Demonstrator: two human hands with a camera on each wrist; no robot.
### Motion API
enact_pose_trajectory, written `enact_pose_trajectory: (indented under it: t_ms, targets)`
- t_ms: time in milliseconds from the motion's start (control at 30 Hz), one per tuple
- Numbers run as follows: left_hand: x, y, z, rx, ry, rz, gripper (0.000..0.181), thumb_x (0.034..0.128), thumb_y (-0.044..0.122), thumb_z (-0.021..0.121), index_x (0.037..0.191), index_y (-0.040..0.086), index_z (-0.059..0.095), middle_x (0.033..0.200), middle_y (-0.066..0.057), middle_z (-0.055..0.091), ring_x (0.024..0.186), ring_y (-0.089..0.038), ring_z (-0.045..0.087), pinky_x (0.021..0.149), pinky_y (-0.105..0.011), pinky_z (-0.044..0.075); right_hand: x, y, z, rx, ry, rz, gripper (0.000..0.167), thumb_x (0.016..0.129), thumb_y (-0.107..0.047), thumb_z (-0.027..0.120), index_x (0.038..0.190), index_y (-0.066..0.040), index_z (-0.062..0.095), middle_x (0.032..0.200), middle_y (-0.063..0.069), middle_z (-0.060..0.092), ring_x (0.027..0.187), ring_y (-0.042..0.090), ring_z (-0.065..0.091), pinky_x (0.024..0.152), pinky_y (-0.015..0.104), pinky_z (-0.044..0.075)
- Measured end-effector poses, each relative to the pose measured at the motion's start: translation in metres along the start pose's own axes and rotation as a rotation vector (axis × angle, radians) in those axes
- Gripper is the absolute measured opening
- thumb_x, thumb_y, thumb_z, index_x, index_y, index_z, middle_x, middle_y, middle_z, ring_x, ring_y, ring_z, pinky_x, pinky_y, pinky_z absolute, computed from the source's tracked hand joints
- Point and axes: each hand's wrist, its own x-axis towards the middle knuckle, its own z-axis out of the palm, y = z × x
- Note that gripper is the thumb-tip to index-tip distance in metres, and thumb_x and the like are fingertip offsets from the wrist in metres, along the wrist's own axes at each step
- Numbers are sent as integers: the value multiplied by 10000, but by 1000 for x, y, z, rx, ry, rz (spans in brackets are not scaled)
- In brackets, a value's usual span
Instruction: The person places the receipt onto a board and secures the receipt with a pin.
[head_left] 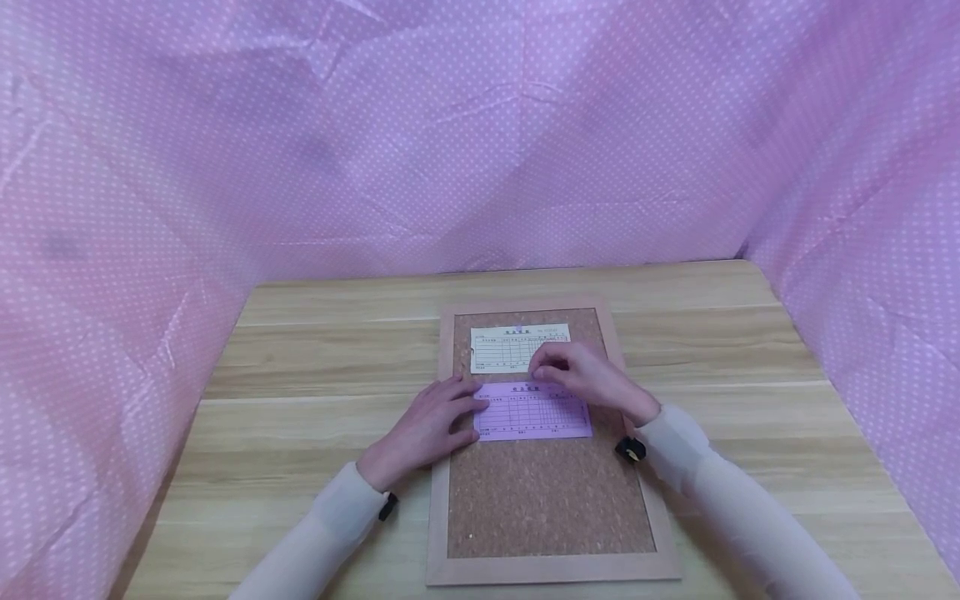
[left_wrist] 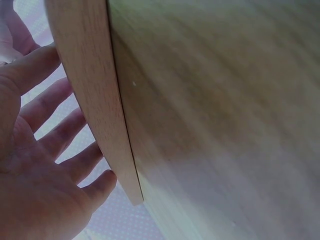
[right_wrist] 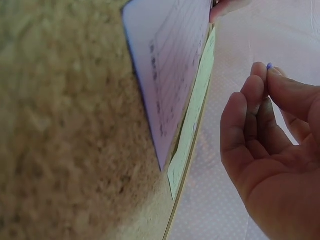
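Note:
A pink printed form (head_left: 534, 419) lies across the middle of a wood-framed cork board (head_left: 547, 500). My left hand (head_left: 423, 423) rests with spread fingers on the form's left edge. Above the form's top edge, my right hand (head_left: 588, 379) pinches a small purple push pin (right_wrist: 269, 66) between thumb and fingertips; in the right wrist view the pin's head just shows, its point hidden. Farther up the board is a pale yellow form (head_left: 497, 350), with a purple pin (head_left: 518, 328) at its top edge. The right hand covers part of this form's lower right corner.
The board lies on a wood-grain table (head_left: 322, 350). Pink dotted cloth (head_left: 480, 167) hangs behind the table and along both sides. Dark wrist devices show at the left cuff (head_left: 387, 506) and under the right wrist (head_left: 631, 450).

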Motion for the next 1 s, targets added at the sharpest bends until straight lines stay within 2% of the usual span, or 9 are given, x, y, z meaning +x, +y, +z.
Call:
enact_pose_trajectory:
  t_ms: [133, 333, 733, 1000]
  targets:
    - [0, -1, 1, 0, 5, 3, 468, 938, 291, 779, 1363, 122, 680, 1573, -101, 483, 1510, -393, 324, 1219, -580, 257, 2, 0, 1, -9, -14, 9, 67, 978, -71, 697, 974, -117, 746, 927, -27, 751, 836, 138, 628, 759, 317, 513]
    - [0, 0, 1, -2, -2, 0, 474, 940, 292, 778, 1371, 123, 674, 1580, -97, 475, 1517, -385, 312, 1223, -577, 251, 5, 2, 4, -85, -9, 17, 77, 979, -121, 713, 944, -179, 749, 884, -88, 740, 792, 106, 608, 733, 312, 488]
    - [1, 0, 2, 3, 1, -6, 475, 938, 288, 780, 1371, 122, 675, 1577, -106, 476, 1510, -398, 322, 1217, -590, 255, 9, 4, 7, -63, -68, 86, 86, 992, -96, 681, 966, -138, 752, 820, -51, 687, 764, 132, 597, 706, 325, 482]
    - [1, 0, 3, 3, 1, -8, 475, 938, 287, 778, 1370, 120, 674, 1579, -109, 473, 1511, -399, 317, 1216, -599, 250, 12, 7, 9, -75, -89, 126, 105, 988, -88, 677, 968, -152, 758, 816, -73, 670, 762, 130, 591, 702, 320, 478]
